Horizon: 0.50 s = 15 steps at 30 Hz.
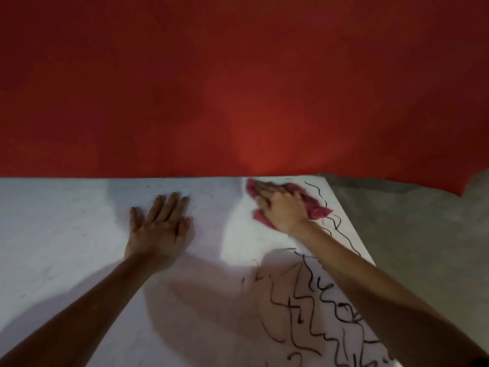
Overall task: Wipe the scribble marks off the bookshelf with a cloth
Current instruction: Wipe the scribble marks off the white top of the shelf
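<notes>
shelf top: white bookshelf (66, 234) surface fills the lower half of the view, its far edge against the wall, its right edge running off toward 5 o'clock.
left hand: left hand (161, 223) at about 7 o'clock from frame centre, palm down on bare white surface, fingers straight and spread, pointing to 12. Holds nothing.
right hand: right hand (280, 207) at about 4 o'clock from centre, near the shelf's far right corner. Fingers lie stretched out on top of the cloth, pointing to about 11, pressing it onto the surface. Motion-blurred, so cannot tell whether the thumb hooks any fabric.
cloth: red-pink cloth (316, 206), crumpled, under the right hand. Bunches stick out at 11, 3 and 7 o'clock of the hand.
marks: black scribble marks (317, 300) cluster at 5 o'clock from centre, near the right forearm. A wavy line runs along the right edge up to 3 o'clock of the cloth, touching its outer bunch. Only faint thin traces around the left hand.
wall: red wall (238, 75) fills the upper half, with a brighter patch at 12 o'clock of the right hand.
floor: grey floor (423, 234) at 3 o'clock, beyond the shelf's right edge.
shadow: arm shadows fall on the surface between the two forearms.
</notes>
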{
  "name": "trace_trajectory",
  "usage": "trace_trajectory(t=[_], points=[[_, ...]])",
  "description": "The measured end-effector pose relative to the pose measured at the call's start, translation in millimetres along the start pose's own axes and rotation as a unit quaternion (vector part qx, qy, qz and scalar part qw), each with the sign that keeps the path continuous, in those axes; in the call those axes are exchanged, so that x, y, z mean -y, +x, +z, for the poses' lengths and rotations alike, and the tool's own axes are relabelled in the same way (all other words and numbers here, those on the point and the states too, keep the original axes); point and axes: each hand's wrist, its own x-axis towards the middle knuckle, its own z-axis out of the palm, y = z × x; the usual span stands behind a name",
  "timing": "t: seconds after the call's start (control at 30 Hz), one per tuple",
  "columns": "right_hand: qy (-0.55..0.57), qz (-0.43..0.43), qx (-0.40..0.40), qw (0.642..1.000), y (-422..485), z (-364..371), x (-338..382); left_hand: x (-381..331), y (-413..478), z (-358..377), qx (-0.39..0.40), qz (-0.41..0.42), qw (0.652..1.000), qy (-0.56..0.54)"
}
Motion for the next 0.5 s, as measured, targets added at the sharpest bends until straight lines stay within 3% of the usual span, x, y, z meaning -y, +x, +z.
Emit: trace_trajectory(t=[0.13,0.23,0.4,0.47,0.5], points=[[0.006,0.215,-0.056,0.975,10,-14,-72,0,0,0,-0.005,0.003,1.0,0.004],[-0.032,0.252,-0.071,0.965,11,-7,-41,1,1,1,-0.002,0.003,1.0,0.002],[-0.004,0.014,-0.124,0.992,-14,13,44,2,2,1,0.001,0.004,1.0,0.003],[-0.021,-0.043,-0.043,0.998,-13,0,23,0,1,0,0.005,0.0,1.0,0.002],[-0.037,-0.024,-0.01,0.999,-9,-3,2,0,0,-1,0.007,-0.002,1.0,0.004]])
